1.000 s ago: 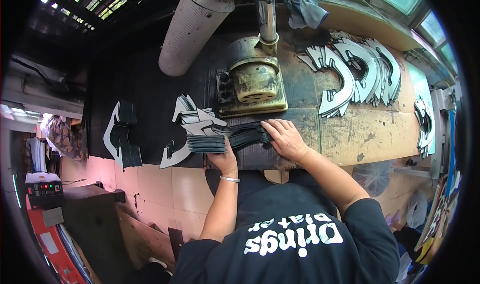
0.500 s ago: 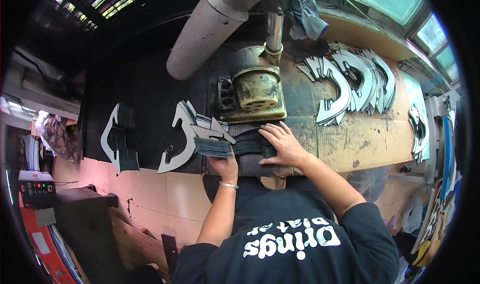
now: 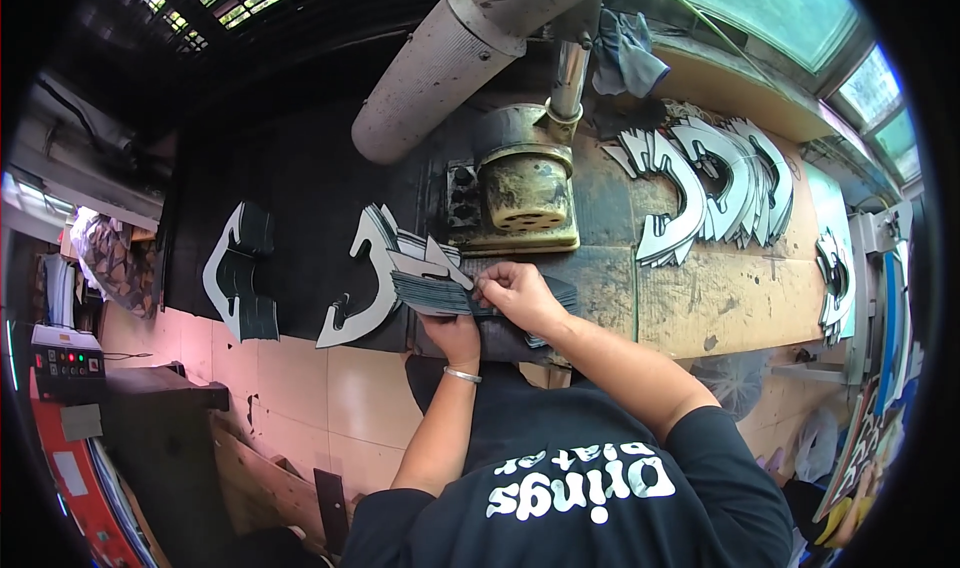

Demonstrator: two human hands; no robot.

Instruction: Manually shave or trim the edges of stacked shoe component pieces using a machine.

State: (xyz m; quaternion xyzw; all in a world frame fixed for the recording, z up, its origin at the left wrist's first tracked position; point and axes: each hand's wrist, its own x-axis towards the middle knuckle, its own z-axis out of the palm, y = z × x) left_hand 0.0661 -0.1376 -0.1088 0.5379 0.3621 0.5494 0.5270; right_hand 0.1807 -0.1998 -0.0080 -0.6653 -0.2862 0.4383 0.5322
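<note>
A: While both hands rest at the bench edge, what do the fingers hold?

B: The left hand [image 3: 452, 330] is closed from below on a stack of dark flat cut pieces [image 3: 432, 293]; the right hand [image 3: 512, 290] pinches the stack's top edge, fingers curled on it.

A: Where does the stack lie relative to the fingers?

B: Between the two hands, fanning out to the left of the right fingertips. Just beyond the left fingers lies a pale curved cutout [image 3: 362, 283], touching the stack.

A: And farther off?

B: Directly beyond the right fingers stands the brass-coloured press head [image 3: 525, 193]. Well to their right lies a fan of grey curved pieces [image 3: 712, 183]; well to the left, a separate dark pile [image 3: 240, 283].
</note>
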